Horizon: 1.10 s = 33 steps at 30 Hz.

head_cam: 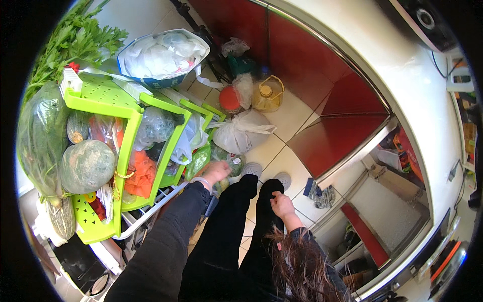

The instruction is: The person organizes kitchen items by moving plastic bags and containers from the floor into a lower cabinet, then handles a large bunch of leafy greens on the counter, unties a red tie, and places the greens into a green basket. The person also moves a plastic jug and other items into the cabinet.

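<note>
My left hand (217,171) reaches down beside the lower end of a lime-green plastic storage rack (130,151). Its fingers are bent, and whether they touch anything is not clear. Close by lie a green plastic bag (199,160) in the rack and a clear plastic bag of produce (234,166) on the floor. My right hand (283,205) hovers at or rests against my black-trousered leg, with nothing visible in it. On the rack are a round green pumpkin (88,166), a large green gourd in clear plastic (43,136) and orange plastic bags (140,175).
A tied white bag (245,130), an oil jug (268,94) and a red-lidded container (229,99) stand on the tiles. Past the leafy celery (75,41) sits a stuffed bag (162,56). A dark red cabinet door (343,139) juts out under the white counter (411,94).
</note>
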Tool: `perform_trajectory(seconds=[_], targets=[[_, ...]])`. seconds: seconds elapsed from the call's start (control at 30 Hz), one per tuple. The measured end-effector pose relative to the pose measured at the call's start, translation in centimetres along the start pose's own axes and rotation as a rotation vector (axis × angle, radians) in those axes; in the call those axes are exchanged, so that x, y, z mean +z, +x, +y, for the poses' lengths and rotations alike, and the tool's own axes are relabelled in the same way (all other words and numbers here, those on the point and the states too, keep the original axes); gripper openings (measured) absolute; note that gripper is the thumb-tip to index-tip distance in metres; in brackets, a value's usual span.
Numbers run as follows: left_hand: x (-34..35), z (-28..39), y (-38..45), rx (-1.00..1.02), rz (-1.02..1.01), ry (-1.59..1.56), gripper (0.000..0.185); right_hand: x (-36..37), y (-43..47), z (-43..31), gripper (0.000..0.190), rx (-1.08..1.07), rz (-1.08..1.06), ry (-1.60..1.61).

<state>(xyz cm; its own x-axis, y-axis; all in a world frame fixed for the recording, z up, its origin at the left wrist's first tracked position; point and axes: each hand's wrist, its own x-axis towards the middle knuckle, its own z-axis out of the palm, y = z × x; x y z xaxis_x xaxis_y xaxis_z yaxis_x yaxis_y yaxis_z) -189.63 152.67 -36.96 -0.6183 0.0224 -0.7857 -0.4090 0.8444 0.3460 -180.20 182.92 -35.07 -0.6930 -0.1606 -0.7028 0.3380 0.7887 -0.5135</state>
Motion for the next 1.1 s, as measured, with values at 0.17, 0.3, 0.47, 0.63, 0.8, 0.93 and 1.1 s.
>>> perform_trajectory(seconds=[0.17, 0.3, 0.47, 0.63, 0.8, 0.93, 1.1], targets=[[-0.1, 3.3, 4.3, 0.059, 0.029, -0.087, 0.047, -0.2, 0.4, 0.7, 0.031, 0.043, -0.115, -0.046], [-2.2, 8.8, 10.3, 0.192, 0.271, -0.049, 0.057, 0.1, -0.3, 3.4, 0.031, 0.050, -0.090, -0.016], [-7.0, 17.5, 16.8, 0.245, 0.458, 0.076, 0.068, 1.8, -1.7, 7.3, 0.034, 0.184, -0.138, 0.158], [-9.2, 20.9, 21.3, 0.332, 0.466, 0.265, 0.065, 2.8, -2.4, 8.7, 0.033, 0.232, -0.107, 0.066], [-7.4, 20.4, 24.1, 0.311, 0.374, 0.356, 0.056, 2.9, -2.0, 7.8, 0.032, 0.303, -0.137, 0.078], [-3.7, 19.4, 22.6, 0.355, 0.543, 0.576, 0.044, 3.9, -1.0, 6.4, 0.030, 0.279, -0.059, 0.351], [-2.4, 21.4, 22.2, 0.567, 0.590, 0.616, 0.029, 5.1, 0.7, 4.6, 0.028, 0.132, 0.051, 0.176]])
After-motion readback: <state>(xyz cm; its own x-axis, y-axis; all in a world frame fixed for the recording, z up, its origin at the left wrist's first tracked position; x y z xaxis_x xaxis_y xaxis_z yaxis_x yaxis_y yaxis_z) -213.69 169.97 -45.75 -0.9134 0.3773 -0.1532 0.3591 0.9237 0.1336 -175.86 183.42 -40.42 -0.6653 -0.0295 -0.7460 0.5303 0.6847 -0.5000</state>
